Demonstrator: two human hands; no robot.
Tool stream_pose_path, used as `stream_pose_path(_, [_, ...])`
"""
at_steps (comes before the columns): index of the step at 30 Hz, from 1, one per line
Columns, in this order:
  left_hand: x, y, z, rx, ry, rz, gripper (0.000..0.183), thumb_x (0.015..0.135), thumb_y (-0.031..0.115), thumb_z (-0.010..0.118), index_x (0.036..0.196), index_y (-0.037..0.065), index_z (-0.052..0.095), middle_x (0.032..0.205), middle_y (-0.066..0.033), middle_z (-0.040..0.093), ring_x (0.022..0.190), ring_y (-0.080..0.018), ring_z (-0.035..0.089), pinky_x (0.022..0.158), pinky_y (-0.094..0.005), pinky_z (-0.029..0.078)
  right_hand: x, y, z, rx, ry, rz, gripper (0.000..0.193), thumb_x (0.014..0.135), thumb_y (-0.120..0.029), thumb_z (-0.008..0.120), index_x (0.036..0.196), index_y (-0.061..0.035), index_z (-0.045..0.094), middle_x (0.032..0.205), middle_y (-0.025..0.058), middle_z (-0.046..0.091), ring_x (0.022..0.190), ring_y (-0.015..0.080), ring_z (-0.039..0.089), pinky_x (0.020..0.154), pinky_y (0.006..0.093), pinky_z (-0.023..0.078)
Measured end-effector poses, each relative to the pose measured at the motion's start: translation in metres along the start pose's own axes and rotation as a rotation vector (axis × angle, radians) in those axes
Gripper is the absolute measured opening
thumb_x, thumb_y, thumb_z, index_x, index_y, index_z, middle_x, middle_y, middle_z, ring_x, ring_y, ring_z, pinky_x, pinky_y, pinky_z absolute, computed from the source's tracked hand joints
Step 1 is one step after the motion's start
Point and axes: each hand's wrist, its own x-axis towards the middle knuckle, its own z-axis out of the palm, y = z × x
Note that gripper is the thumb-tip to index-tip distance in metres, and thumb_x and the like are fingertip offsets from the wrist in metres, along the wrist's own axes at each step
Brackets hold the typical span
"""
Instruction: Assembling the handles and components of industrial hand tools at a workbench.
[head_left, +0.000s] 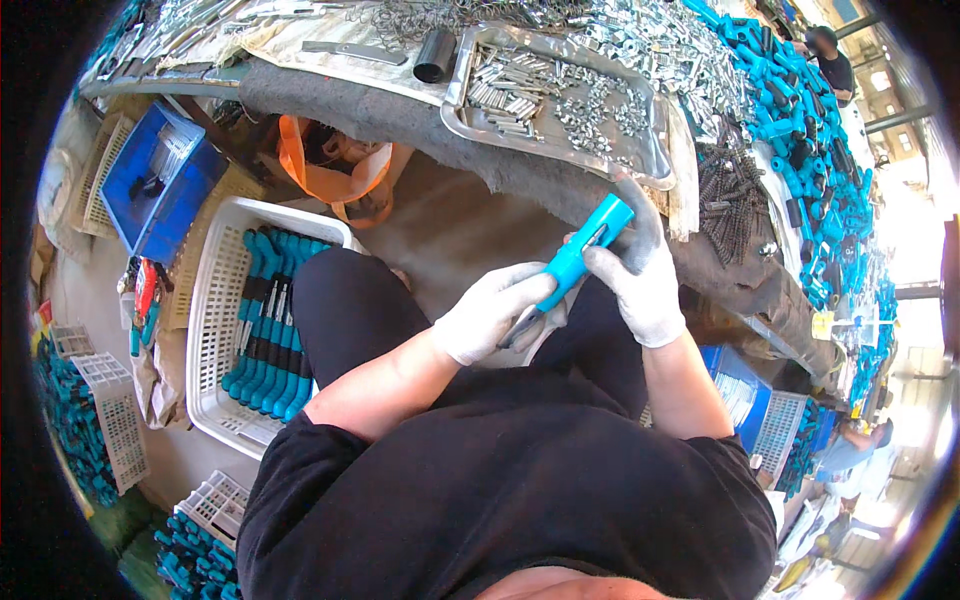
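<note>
Both my hands wear white gloves and meet over my lap at a teal tubular tool part (pixel 575 262). It is tilted, its wider round end up and to the right, and a slot with a dark metal piece shows in its side. My left hand (pixel 497 312) is closed round the lower end, where a dark flat piece sticks out beneath the fingers. At the upper end, my right hand (pixel 642 285) has its thumb pressed against the tube beside the slot. Its grey-stained fingers reach up along the far side, partly hidden.
Left of my knee stands a white basket (pixel 215 330) of teal tools with black grips. A metal tray (pixel 465 75) of small metal parts sits on the cloth-covered bench, near a black cylinder (pixel 435 55). Teal parts (pixel 800 130) are heaped at the right. An orange bag (pixel 335 180) hangs below.
</note>
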Motion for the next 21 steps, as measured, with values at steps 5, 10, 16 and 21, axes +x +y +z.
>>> stream_pose_path(5, [-0.001, -0.003, 0.006, -0.106, 0.034, 0.007, 0.049, 0.094, 0.05, 0.046, 0.097, 0.003, 0.058, 0.074, -0.0034, 0.058, 0.045, -0.0039, 0.039, 0.042, -0.0186, 0.027, 0.002, -0.007, -0.016, -0.003, 0.005, -0.014, 0.072, 0.08, 0.009, 0.061, 0.143, -0.0055, 0.028, 0.117, 0.0121, 0.048, 0.099, 0.0216, 0.061, 0.09, 0.0347, 0.049])
stream_pose_path(10, [-0.001, -0.017, -0.003, -0.086, 0.053, -0.044, 0.043, 0.096, 0.046, 0.044, 0.095, 0.005, 0.056, 0.075, -0.0045, 0.058, 0.044, -0.0029, 0.035, 0.041, -0.0187, 0.026, -0.007, 0.003, -0.015, -0.092, -0.022, -0.001, 0.071, 0.078, 0.008, 0.065, 0.141, -0.0066, 0.034, 0.118, 0.0081, 0.048, 0.098, 0.0168, 0.057, 0.088, 0.032, 0.048])
stream_pose_path(16, [-0.002, -0.019, 0.001, -0.068, 0.138, -0.076, 0.039, 0.097, 0.042, 0.044, 0.095, 0.005, 0.055, 0.072, -0.0038, 0.057, 0.042, -0.0032, 0.035, 0.039, -0.019, 0.026, -0.009, 0.006, -0.009, -0.047, 0.028, 0.006, 0.067, 0.077, 0.002, 0.068, 0.137, -0.006, 0.038, 0.113, 0.0063, 0.05, 0.095, 0.0134, 0.055, 0.085, 0.0285, 0.047])
stream_pose_path(21, [-0.001, -0.01, 0.002, -0.04, 0.04, -0.064, 0.042, 0.096, 0.045, 0.045, 0.096, 0.005, 0.055, 0.07, -0.0037, 0.056, 0.042, -0.0047, 0.038, 0.039, -0.0193, 0.03, -0.008, 0.0, -0.016, -0.055, -0.018, 0.028, 0.069, 0.08, 0.001, 0.064, 0.14, -0.0036, 0.032, 0.109, 0.0128, 0.055, 0.099, 0.0234, 0.062, 0.089, 0.0354, 0.05])
